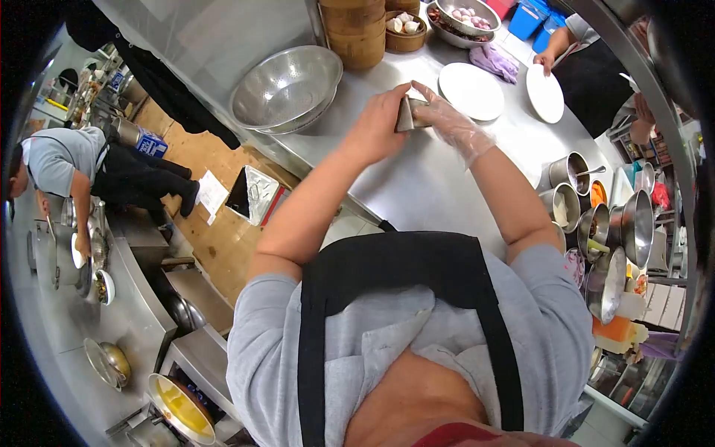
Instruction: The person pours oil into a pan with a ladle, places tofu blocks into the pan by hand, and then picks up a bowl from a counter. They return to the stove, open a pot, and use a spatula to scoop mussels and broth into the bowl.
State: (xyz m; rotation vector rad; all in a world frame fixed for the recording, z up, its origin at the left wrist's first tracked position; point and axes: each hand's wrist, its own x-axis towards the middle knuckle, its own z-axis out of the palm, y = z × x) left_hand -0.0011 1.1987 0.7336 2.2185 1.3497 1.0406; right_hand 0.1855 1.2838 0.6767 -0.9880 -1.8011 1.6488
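Over the steel worktop (395,179), both hands meet around a small grey-brown, flat-sided object (406,118) whose kind I cannot make out. My left hand (378,123) is bare, its fingers wrapped round the object's left side. A clear plastic glove covers my right hand (445,123), which closes on the other side, partly hiding the object. Just right of and beyond my hands lies a white plate (471,91). To the left stands a steel colander (287,88).
Bamboo steamers (352,37) and a bowl of shallots (468,16) stand at the back. A co-worker's hand (546,61) holds a white oval plate (545,93). Steel pots (570,171) crowd the right side. Another person (67,164) bends over the left counter.
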